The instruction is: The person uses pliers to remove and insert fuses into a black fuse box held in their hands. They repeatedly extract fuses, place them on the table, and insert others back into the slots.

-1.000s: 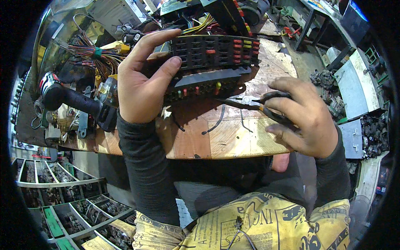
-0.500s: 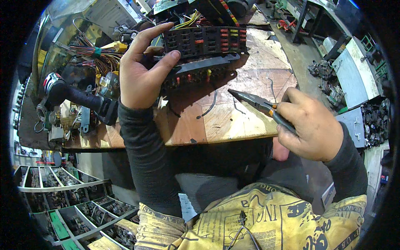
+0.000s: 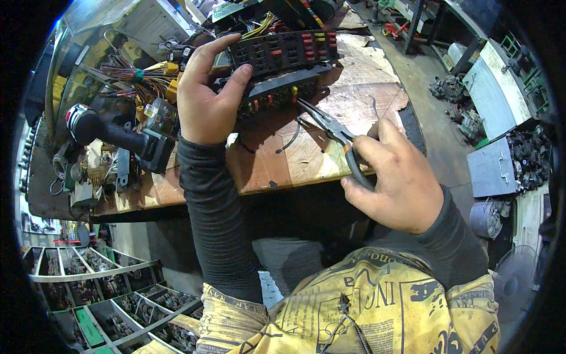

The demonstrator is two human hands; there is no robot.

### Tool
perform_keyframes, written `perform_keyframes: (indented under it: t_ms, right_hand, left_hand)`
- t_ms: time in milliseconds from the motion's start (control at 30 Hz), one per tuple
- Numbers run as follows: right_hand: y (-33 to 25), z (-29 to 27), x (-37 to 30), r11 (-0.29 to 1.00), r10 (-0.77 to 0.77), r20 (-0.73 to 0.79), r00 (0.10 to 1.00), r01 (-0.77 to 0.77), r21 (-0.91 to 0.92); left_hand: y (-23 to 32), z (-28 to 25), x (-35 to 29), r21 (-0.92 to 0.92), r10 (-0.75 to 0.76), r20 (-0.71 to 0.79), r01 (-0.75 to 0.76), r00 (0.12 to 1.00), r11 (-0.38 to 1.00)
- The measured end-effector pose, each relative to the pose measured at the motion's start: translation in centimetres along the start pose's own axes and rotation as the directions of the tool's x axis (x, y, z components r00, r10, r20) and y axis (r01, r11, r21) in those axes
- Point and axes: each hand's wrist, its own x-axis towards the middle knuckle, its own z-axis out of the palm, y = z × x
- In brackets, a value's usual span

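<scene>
My left hand (image 3: 212, 97) grips the left end of a black fuse box (image 3: 259, 56), thumb on its front face and fingers reaching behind. Red and yellow fuses sit in its slots, mostly at the right end. Below that face, a second row carries a few fuses, including a yellow fuse (image 3: 294, 93). Needle-nose pliers (image 3: 336, 130) are held in my right hand (image 3: 398, 177), fingers wrapped round the handles. Their jaws look slightly parted, with the tips close to the yellow fuse; whether they touch it I cannot tell.
Under the box lies a worn wooden bench top (image 3: 306, 159) with a short black wire (image 3: 289, 138). Bundled wiring (image 3: 138, 75) and a black stalk-like part (image 3: 106, 127) crowd the left. Divided parts bins (image 3: 112, 295) stand lower left; a grey metal box (image 3: 492, 168) stands right.
My right hand has brought the pliers left and up, close to the yellow fuse, and their jaws have parted a little. My left hand still holds the fuse box.
</scene>
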Motion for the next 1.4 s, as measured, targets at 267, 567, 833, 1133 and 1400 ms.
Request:
perform_keyframes:
  t_ms: [267,567,833,1133,1400]
  right_hand:
    - [0.7,-1.0,-0.7,0.995,0.022,-0.01,1.0,-0.023,-0.098]
    - [1.2,-0.9,-0.2,0.98,-0.023,0.01,1.0,0.024,-0.196]
    - [1.5,-0.2,0.0,0.988,-0.04,-0.048,0.998,0.033,-0.148]
    - [1.4,0.4,0.5,0.987,-0.014,-0.018,1.0,0.011,-0.162]
    - [0.7,1.2,0.4,0.967,-0.076,-0.024,0.997,0.067,-0.246]
  left_hand:
    - [0.6,2.4,-2.4,0.414,0.282,-0.156,-0.197,0.947,0.889]
    - [1.7,3.3,-4.6,0.705,0.425,-0.112,-0.229,0.898,0.671]
    - [2.7,4.5,-4.9,0.812,0.44,0.152,-0.366,0.885,0.455]
    - [2.3,5.0,-4.9,0.817,0.43,0.195,-0.389,0.882,0.427]
    - [3.3,5.4,-5.7,0.854,0.328,0.184,-0.316,0.927,0.414]
